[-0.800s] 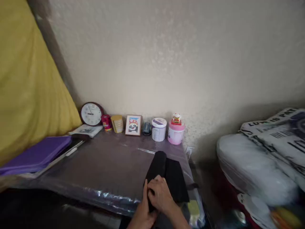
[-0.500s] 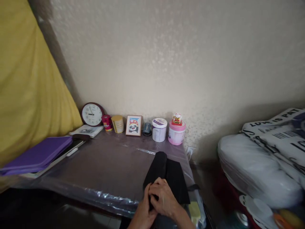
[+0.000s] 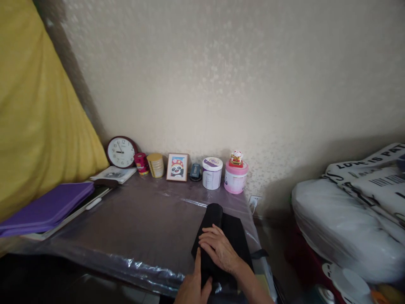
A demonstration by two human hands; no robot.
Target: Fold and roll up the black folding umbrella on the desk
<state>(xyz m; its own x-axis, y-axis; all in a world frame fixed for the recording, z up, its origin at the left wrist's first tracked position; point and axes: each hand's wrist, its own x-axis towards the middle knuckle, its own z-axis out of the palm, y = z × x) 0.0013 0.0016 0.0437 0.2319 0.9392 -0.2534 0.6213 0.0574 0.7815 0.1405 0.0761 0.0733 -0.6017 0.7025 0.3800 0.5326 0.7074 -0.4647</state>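
Observation:
A folded black fabric item (image 3: 236,230) lies near the table's right front corner, one thick rolled part along its left side. A dark strap (image 3: 259,253) sticks out to its right. What kind of item it is I cannot make out. My right hand (image 3: 220,250) rests flat across the rolled part, fingers stretched out and pointing left. My left hand (image 3: 193,288) is at the near left edge of the fabric, index finger straight and thumb apart, both touching it. The left hand's other fingers are hidden.
A plastic-covered table (image 3: 142,223) carries a clock (image 3: 121,152), small tubs, a panda picture frame (image 3: 177,167), a white tub (image 3: 211,174) and a pink tub (image 3: 236,177) along the wall. Purple folders (image 3: 50,207) lie left. Wrapped bedding (image 3: 335,228) is piled right.
The hands were clasped close together at the near end of the black fabric. Now they are apart: the right has flattened onto the roll, the left has slid lower with its index finger extended.

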